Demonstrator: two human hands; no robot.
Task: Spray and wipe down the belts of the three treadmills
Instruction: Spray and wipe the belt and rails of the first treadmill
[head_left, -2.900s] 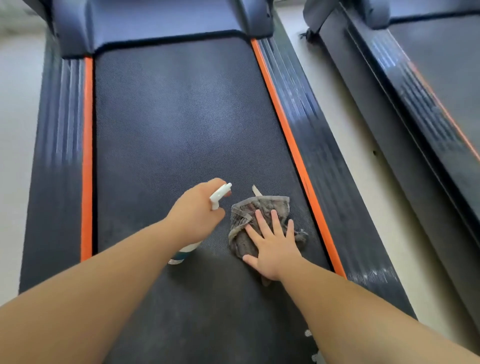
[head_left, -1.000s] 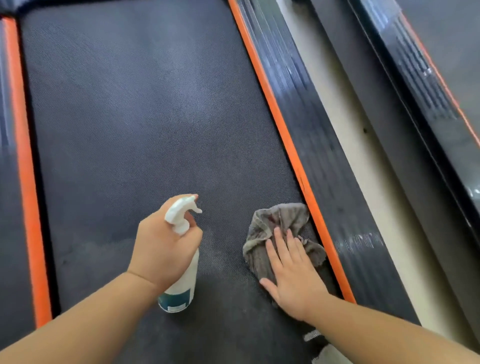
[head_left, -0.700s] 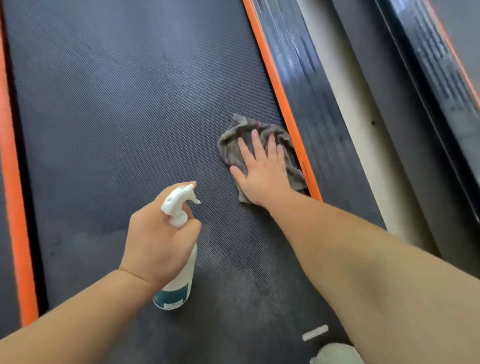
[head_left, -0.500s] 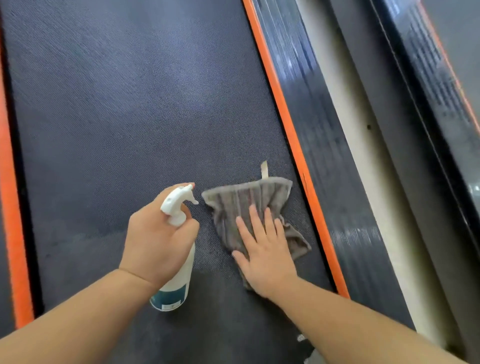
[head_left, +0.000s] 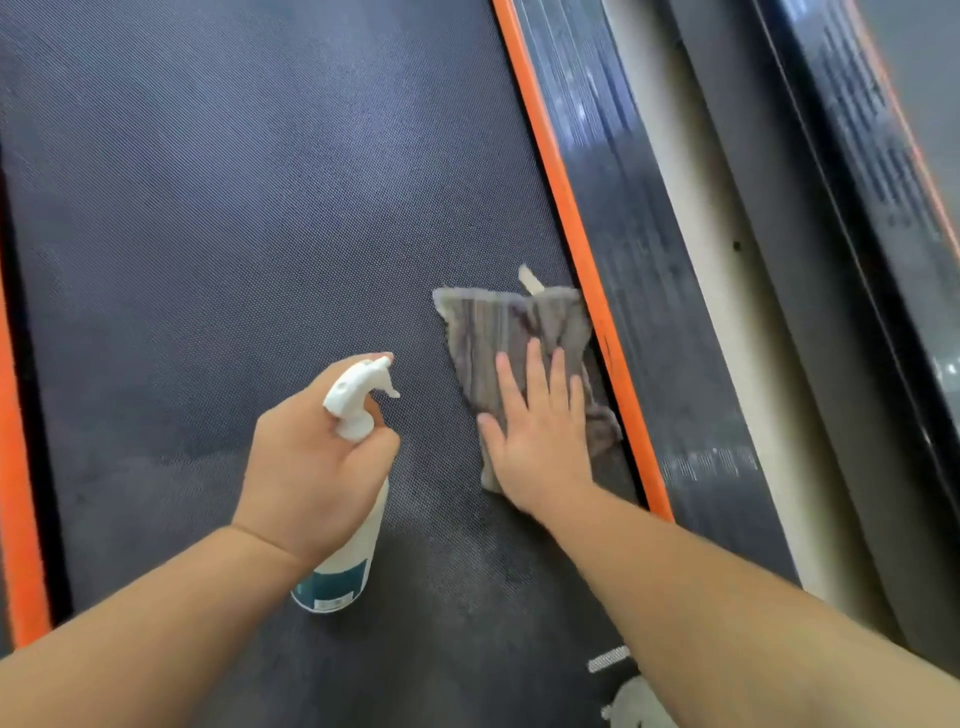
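My left hand (head_left: 311, 462) grips the spray bottle (head_left: 343, 566), fingers wrapped round its neck, with one fingertip showing above the white nozzle, which points away from me and a little to the right. The bottle hangs tilted over the belt (head_left: 234, 208), its teal-labelled base toward me; I cannot tell whether it touches the belt.

My right hand (head_left: 540, 447) lies flat on the grey cloth (head_left: 498, 327), fingers straight and slightly spread, pressing it onto the belt. The cloth sits at the belt's right edge, touching the orange strip (head_left: 571, 223), and a small pale tag (head_left: 530, 278) sticks out from its far edge. The belt looks darker in a patch near the bottle and toward me.

Right of the strip runs the black side rail (head_left: 639, 270), then a narrow band of pale floor (head_left: 696, 249), then the next treadmill (head_left: 857, 182). Another orange strip (head_left: 15, 493) runs along the belt's left edge.
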